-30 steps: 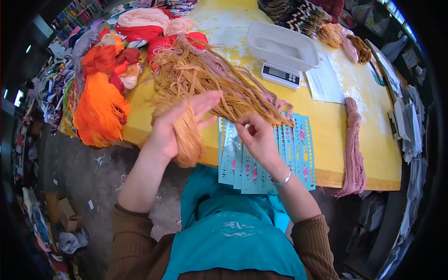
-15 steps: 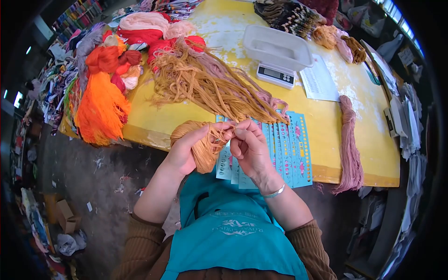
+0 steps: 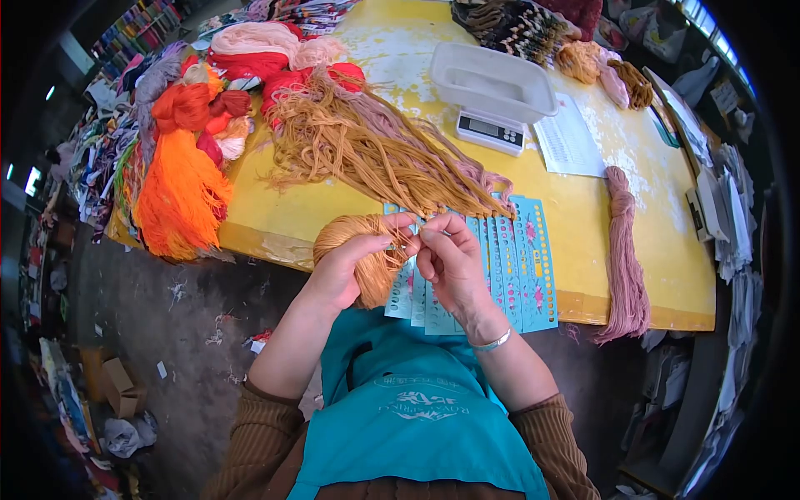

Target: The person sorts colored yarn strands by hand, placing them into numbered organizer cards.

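Observation:
A thick golden-tan skein of thread (image 3: 377,279) hangs over my left hand (image 3: 343,271), whose thumb and fingers are closed around it. My right hand (image 3: 454,258) pinches fine strands at the skein's right edge, its fingertips touching those of my left hand. Exactly which strands lie in that pinch is too small to make out. Below and behind both hands, blue punched cards (image 3: 533,283) with pink flower prints lie overlapping at the table's front edge. Just beyond the hands stretches a pile of loose mustard-brown thread bundles (image 3: 367,150), mixed with mauve ones.
Orange thread (image 3: 179,196) drapes over the table's left edge beside red and pink skeins (image 3: 250,50). A clear plastic tub (image 3: 492,79) sits on a digital scale (image 3: 490,132), near a printed sheet (image 3: 571,142). A mauve skein (image 3: 623,258) hangs over the right front edge.
My left hand and the skein have shifted slightly to the right, closer to my right hand. The right hand keeps its pinch in nearly the same place.

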The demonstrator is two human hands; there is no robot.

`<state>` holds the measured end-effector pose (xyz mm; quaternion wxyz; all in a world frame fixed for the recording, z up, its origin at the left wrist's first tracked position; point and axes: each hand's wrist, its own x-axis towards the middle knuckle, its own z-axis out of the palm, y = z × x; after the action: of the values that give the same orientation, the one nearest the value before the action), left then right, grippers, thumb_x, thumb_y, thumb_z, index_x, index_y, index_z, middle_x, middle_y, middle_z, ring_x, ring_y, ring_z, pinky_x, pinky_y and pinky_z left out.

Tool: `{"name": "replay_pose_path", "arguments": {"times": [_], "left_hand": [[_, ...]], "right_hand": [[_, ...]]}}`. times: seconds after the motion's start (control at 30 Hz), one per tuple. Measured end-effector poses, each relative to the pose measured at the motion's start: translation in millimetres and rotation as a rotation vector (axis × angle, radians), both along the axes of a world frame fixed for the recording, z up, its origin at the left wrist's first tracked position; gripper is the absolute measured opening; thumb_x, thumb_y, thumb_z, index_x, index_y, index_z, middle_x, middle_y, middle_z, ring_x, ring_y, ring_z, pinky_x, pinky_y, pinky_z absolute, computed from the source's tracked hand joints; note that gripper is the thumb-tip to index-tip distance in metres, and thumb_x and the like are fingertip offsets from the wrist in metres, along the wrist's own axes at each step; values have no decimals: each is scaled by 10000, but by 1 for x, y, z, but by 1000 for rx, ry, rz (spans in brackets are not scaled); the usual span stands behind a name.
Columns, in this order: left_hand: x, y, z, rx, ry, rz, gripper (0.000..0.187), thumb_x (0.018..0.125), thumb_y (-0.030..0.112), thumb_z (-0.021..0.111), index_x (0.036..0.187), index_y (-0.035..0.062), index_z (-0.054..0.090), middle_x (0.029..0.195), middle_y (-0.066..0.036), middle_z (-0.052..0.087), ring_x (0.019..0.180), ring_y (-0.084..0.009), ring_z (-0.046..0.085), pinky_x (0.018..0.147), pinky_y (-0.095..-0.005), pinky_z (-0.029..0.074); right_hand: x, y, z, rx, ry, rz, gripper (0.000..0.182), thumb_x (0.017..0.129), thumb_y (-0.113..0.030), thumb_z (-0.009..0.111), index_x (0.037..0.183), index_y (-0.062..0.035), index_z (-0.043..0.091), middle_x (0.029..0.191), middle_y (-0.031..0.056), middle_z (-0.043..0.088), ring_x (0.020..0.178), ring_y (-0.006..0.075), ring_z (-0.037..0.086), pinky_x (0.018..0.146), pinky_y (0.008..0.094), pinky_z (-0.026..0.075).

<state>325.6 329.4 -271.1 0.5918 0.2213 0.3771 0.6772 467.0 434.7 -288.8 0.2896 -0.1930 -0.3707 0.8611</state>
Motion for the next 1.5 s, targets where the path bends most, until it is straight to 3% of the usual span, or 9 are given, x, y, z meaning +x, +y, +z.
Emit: {"name": "replay_pose_path", "arguments": {"times": [0.47, 0.67, 0.87, 0.97, 1.13, 1.2, 1.5], "left_hand": [[0, 2, -1, -30, 9, -6, 474, 854, 105, 525, 1296, -63, 504, 1060, -111, 631, 988, -164, 595, 920, -307, 456], [2, 2, 1, -43, 31, 6, 502, 818, 99, 545, 1288, -70, 500, 995, -95, 581, 934, -173, 573, 858, -317, 463], [1, 2, -1, -11, 57, -17, 469, 846, 101, 534, 1289, -50, 519, 1025, -82, 606, 921, -142, 563, 854, -291, 457], [3, 3, 0, -44, 59, 14, 495, 819, 92, 557, 1286, -65, 503, 1040, -106, 585, 901, -175, 590, 856, -308, 473], [2, 5, -5, -22, 95, -8, 476, 841, 59, 526, 1307, -36, 505, 1245, -89, 570, 1071, -148, 555, 915, -300, 451], [4, 5, -4, -32, 126, 3, 475, 843, 51, 524, 1310, -34, 501, 1258, -89, 561, 1083, -149, 550, 912, -298, 451], [4, 7, -12, -30, 157, -5, 473, 842, 24, 534, 1312, -17, 508, 1277, -95, 552, 1081, -144, 547, 898, -279, 452]], "right_hand": [[0, 3, 0, 31, -8, 48, 37, 939, -84, 551, 916, -75, 525, 764, 78, 665, 474, 70, 478, 413, 192, 325], [0, 3, -1, 38, -1, 66, 64, 953, -98, 524, 893, -76, 521, 760, 93, 665, 461, 74, 473, 406, 189, 323], [1, 5, -2, 30, -8, 82, 81, 963, -115, 511, 895, -74, 522, 760, 95, 665, 460, 74, 475, 406, 189, 329], [1, 6, 2, 19, -23, 114, 80, 957, -128, 532, 915, -60, 535, 756, 77, 659, 473, 69, 486, 416, 191, 344], [-1, 8, 6, 62, -99, 137, 92, 922, -125, 603, 919, -34, 590, 730, 34, 630, 482, 55, 476, 423, 188, 352], [-2, 8, 10, 96, -146, 133, 91, 888, -105, 652, 904, -23, 615, 719, 13, 610, 489, 41, 460, 427, 186, 353], [-5, 7, 8, 93, -192, 101, 53, 867, -69, 668, 856, -52, 619, 679, -22, 559, 503, 36, 428, 450, 188, 307]]}}
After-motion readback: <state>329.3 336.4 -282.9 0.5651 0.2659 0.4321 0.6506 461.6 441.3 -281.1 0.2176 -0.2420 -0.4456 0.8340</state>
